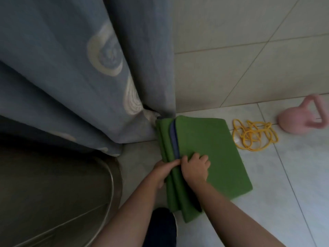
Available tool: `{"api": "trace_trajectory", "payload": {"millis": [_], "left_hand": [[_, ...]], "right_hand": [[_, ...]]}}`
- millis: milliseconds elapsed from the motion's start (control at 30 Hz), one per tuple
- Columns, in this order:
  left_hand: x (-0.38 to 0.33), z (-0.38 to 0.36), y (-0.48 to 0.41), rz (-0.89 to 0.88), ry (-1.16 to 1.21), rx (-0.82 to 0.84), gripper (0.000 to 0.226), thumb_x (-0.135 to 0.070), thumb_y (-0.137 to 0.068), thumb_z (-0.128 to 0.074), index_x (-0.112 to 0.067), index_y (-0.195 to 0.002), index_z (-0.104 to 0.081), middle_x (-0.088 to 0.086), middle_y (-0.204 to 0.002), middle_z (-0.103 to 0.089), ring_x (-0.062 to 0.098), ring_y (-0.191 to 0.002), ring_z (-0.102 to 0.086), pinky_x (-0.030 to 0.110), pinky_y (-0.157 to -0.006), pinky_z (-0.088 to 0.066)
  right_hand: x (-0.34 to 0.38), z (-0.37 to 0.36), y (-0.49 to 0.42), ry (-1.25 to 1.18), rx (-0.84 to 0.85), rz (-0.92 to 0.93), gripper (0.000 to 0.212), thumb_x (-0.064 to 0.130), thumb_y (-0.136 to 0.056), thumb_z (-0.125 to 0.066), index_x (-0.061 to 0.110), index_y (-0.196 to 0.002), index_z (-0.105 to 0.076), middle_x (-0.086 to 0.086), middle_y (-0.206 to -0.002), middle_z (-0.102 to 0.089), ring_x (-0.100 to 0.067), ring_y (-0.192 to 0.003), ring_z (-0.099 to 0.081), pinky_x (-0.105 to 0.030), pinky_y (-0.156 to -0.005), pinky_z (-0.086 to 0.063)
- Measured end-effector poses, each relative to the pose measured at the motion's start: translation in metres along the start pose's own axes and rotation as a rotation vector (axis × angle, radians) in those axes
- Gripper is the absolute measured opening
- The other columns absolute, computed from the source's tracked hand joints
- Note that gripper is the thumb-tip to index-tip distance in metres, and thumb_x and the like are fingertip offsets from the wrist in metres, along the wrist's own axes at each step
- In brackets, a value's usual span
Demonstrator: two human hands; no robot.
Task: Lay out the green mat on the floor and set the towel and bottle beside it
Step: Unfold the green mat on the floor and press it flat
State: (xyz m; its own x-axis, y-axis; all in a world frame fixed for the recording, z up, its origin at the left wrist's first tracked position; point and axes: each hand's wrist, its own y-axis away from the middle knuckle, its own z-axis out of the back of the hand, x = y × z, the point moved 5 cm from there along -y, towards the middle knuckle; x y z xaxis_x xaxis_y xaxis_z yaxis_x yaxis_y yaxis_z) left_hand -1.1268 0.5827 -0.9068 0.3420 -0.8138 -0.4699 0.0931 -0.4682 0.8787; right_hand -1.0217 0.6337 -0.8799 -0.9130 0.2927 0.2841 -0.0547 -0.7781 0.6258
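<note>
A grey-blue curtain (71, 68) hangs down to the tiled floor (284, 184). The green mat (210, 150) lies folded on the floor against the wall. Its long axis runs from the person's feet toward the corner by the curtain, and a blue layer shows in its folded left edge. A pink kettlebell (300, 118) and a tangled yellow cord (254, 136) lie to the mat's right. The left hand (162, 172) wraps its fingers round the folded edge. The right hand (195, 169) grips the top layer with bent fingers.
</note>
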Motion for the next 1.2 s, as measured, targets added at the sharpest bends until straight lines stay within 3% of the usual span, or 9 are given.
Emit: {"api": "trace_trajectory", "payload": {"millis": [100,200,300,400,467,600,800,933,1200], "left_hand": [[-0.032,-0.042,0.057,-0.073,-0.082,-0.087,0.029,-0.020,-0.076,-0.074,-0.011,-0.104,-0.069,0.003,-0.090,-0.070,0.010,-0.069,-0.064,0.013,-0.056,-0.050],[-0.053,-0.072,0.107,-0.106,-0.142,-0.124,0.034,-0.034,-0.062,-0.078,-0.020,-0.093,-0.071,0.001,-0.094,-0.073,0.014,-0.083,-0.068,0.024,-0.077,-0.055],[-0.082,-0.099,0.167,-0.107,-0.284,-0.140,0.043,-0.054,-0.049,-0.067,-0.026,-0.082,-0.069,-0.002,-0.091,-0.073,0.017,-0.087,-0.069,0.033,-0.083,-0.056],[-0.116,-0.133,0.229,-0.121,-0.409,-0.070,0.059,-0.057,-0.050,-0.060,-0.020,-0.095,-0.068,0.004,-0.099,-0.072,0.021,-0.092,-0.069,0.036,-0.085,-0.056],[-0.141,-0.159,0.272,-0.124,-0.481,0.002,0.058,-0.057,-0.053,-0.060,-0.017,-0.095,-0.066,0.007,-0.099,-0.071,0.020,-0.089,-0.069,0.031,-0.078,-0.057],[-0.183,-0.208,0.354,-0.198,-0.576,0.108,0.031,-0.047,-0.066,-0.070,-0.020,-0.069,-0.054,-0.002,-0.079,-0.068,0.005,-0.060,-0.059,0.015,-0.047,-0.044],[-0.250,-0.291,0.471,-0.334,-0.836,0.209,0.046,-0.052,-0.048,-0.065,-0.017,-0.067,-0.042,0.006,-0.073,-0.059,0.023,-0.065,-0.055,0.027,-0.060,-0.043],[-0.283,-0.335,0.522,-0.432,-0.920,0.263,0.037,-0.045,-0.068,-0.070,-0.013,-0.071,-0.052,0.002,-0.062,-0.057,0.016,-0.050,-0.056,0.019,-0.044,-0.042],[-0.303,-0.447,0.634,-0.684,-1.107,0.473,0.028,-0.037,-0.068,-0.070,-0.014,-0.065,-0.054,-0.002,-0.052,-0.058,0.005,-0.030,-0.054,0.015,-0.033,-0.039]], "right_hand": [[-0.009,0.054,0.029,-0.142,0.064,0.022,0.045,0.031,-0.100,-0.025,0.005,-0.134,-0.039,-0.019,-0.137,-0.038,-0.032,-0.126,-0.035,-0.038,-0.103,-0.030],[-0.016,0.102,0.059,-0.352,0.143,0.041,0.045,0.028,-0.102,-0.024,0.002,-0.134,-0.041,-0.020,-0.137,-0.043,-0.031,-0.127,-0.039,-0.039,-0.106,-0.033],[-0.018,0.158,0.098,-0.620,0.218,-0.027,0.050,0.039,-0.098,-0.036,0.004,-0.132,-0.048,-0.020,-0.135,-0.051,-0.031,-0.125,-0.047,-0.041,-0.108,-0.035],[-0.021,0.222,0.144,-0.797,0.256,-0.121,0.062,0.051,-0.087,-0.053,0.007,-0.130,-0.051,-0.018,-0.127,-0.058,-0.031,-0.117,-0.056,-0.043,-0.104,-0.042],[-0.028,0.269,0.174,-0.877,0.231,-0.167,0.064,0.052,-0.081,-0.060,0.007,-0.127,-0.054,-0.019,-0.119,-0.062,-0.032,-0.109,-0.061,-0.044,-0.098,-0.047],[-0.045,0.351,0.226,-0.949,0.174,-0.242,0.059,0.045,-0.078,-0.064,0.006,-0.122,-0.058,-0.021,-0.114,-0.064,-0.033,-0.103,-0.063,-0.046,-0.095,-0.050],[-0.068,0.478,0.294,-1.029,0.084,-0.239,0.066,0.053,-0.080,-0.061,0.004,-0.124,-0.057,-0.020,-0.116,-0.064,-0.032,-0.103,-0.064,-0.045,-0.096,-0.049],[-0.079,0.547,0.336,-1.068,-0.001,-0.215,0.065,0.050,-0.084,-0.060,0.001,-0.126,-0.053,-0.019,-0.114,-0.065,-0.031,-0.099,-0.066,-0.044,-0.092,-0.051],[-0.145,0.655,0.442,-0.970,-0.365,-0.291,0.062,0.048,-0.089,-0.050,0.002,-0.130,-0.046,-0.016,-0.128,-0.056,-0.030,-0.113,-0.057,-0.037,-0.099,-0.045]]}}
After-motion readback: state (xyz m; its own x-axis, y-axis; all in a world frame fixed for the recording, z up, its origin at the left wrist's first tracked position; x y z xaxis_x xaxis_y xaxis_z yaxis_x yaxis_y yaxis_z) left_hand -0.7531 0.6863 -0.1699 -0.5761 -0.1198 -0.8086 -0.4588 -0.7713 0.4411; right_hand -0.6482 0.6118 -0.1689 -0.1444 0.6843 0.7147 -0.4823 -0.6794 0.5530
